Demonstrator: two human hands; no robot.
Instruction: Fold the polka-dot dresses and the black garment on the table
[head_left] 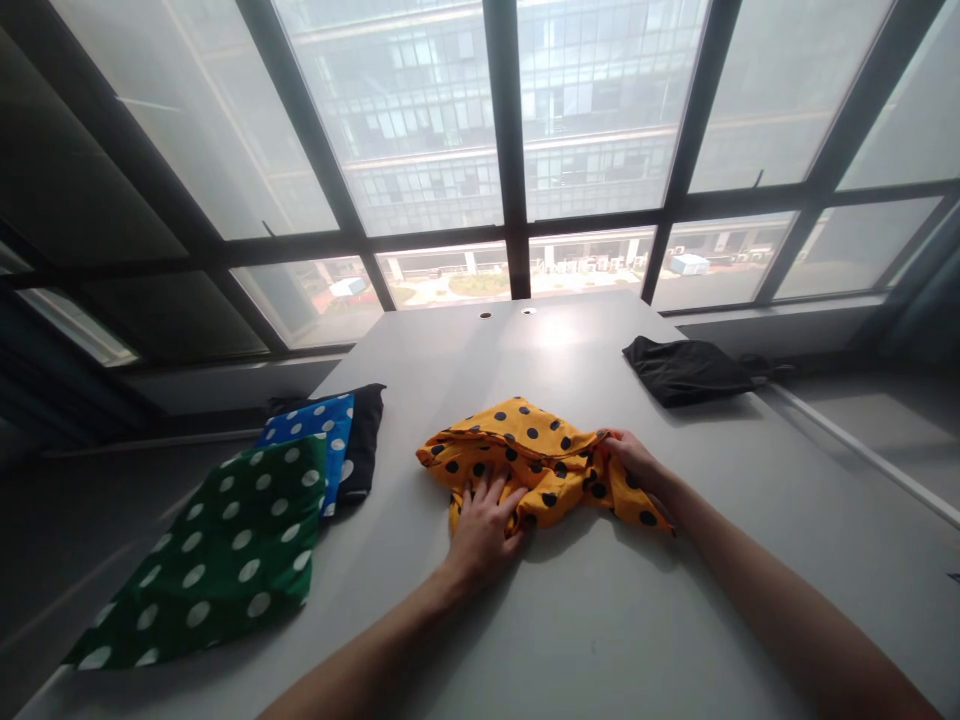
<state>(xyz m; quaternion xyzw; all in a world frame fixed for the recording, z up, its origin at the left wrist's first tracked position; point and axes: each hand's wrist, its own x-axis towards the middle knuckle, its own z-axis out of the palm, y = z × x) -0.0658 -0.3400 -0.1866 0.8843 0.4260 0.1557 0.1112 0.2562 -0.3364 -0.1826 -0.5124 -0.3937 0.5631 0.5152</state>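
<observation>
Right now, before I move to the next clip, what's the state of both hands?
Left hand: open, spread against the yellow spotted cloth.
Right hand: closed, holding a bunched part of the same cloth.

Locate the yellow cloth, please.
In the head view, the yellow cloth lies centrally on the table, under the left hand, right of the green cloth.

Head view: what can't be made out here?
All in the head view:
Left hand: palm hidden by the back of the hand.
Yellow cloth: underside hidden by its upper folds.
Blue cloth: part hidden by the green cloth on top.
Left black cloth: partly hidden by the blue cloth.
Dark item: cut off by the right edge.
</observation>
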